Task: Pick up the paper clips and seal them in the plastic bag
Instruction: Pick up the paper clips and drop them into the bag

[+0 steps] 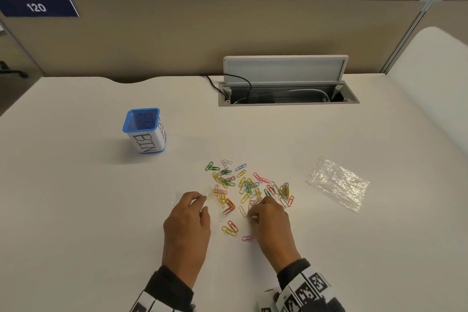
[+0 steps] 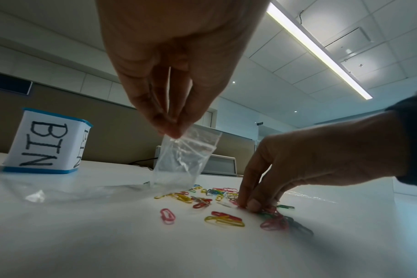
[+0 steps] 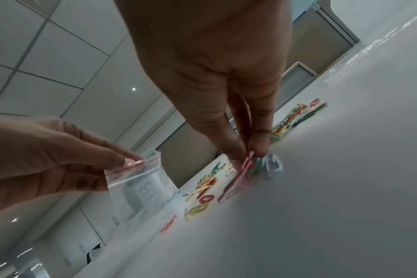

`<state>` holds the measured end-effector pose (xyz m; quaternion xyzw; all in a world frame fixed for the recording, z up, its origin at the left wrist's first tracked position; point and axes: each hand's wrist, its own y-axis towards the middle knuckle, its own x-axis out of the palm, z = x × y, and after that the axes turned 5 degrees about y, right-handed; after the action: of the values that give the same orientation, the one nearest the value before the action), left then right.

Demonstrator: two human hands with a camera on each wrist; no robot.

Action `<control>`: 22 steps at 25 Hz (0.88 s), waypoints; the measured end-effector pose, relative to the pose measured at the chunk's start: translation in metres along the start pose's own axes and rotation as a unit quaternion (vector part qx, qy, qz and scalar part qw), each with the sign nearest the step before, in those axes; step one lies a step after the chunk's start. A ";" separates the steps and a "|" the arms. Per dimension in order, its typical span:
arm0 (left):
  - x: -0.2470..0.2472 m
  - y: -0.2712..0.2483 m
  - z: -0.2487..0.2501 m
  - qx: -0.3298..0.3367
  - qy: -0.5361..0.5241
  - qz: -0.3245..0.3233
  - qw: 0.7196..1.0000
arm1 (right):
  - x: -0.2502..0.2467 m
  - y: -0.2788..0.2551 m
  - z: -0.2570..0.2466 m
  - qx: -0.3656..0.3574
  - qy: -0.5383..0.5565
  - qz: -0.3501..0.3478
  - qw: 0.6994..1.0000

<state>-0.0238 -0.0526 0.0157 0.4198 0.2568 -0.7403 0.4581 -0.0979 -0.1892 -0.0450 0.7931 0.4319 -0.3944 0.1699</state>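
The left hand point(image 1: 187, 220) pinches the top edge of a small clear plastic bag point(image 2: 181, 159) between thumb and fingers point(image 2: 155, 114), near its red zip strip, so the bag hangs with its bottom touching the white worktop point(image 1: 101, 210). The right hand point(image 1: 269, 220) reaches down into the scattered paper clips point(image 1: 249, 186), its fingers point(image 3: 259, 135) drawn together on a few of them, a pink one among them, at the near edge of the pile. The coloured clips lie loose on the worktop between and beyond the two hands. A crumpled clear wrapper point(image 1: 338, 182) lies to the right, well apart from the clips. A blue and white box point(image 1: 145, 130) marked BIN stands upright further back on the left.
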 end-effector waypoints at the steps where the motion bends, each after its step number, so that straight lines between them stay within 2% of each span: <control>1: 0.000 -0.001 0.001 -0.001 -0.002 -0.007 1.000 | -0.001 0.000 0.001 0.002 0.000 0.000 1.000; 6: -0.001 -0.005 0.003 -0.005 -0.014 -0.029 0.999 | -0.003 0.005 0.009 0.030 0.040 -0.004 0.999; 9: 0.001 -0.006 0.002 -0.003 -0.030 -0.033 0.999 | -0.009 0.008 0.014 0.074 0.143 0.015 0.987; 11: 0.005 -0.006 0.001 0.000 -0.041 -0.042 0.998 | -0.017 0.008 0.018 0.122 0.265 0.040 0.956; 13: 0.010 -0.007 -0.001 0.004 -0.048 -0.050 0.998 | -0.029 0.005 0.018 0.159 0.407 0.047 0.898; 15: 0.013 -0.008 -0.002 0.010 -0.053 -0.057 0.997 | -0.038 0.002 0.010 0.157 0.505 0.036 0.848; 16: 0.014 -0.009 -0.001 0.013 -0.055 -0.060 0.997 | -0.042 0.002 0.004 0.146 0.523 0.034 0.839; 22: 0.017 -0.008 0.000 0.016 -0.063 -0.069 0.995 | -0.049 0.001 -0.032 0.077 0.546 0.039 0.833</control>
<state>-0.0353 -0.0568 0.0015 0.3606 0.2437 -0.7995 0.4140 -0.0973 -0.1979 0.0130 0.9060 0.3916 0.0777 -0.1404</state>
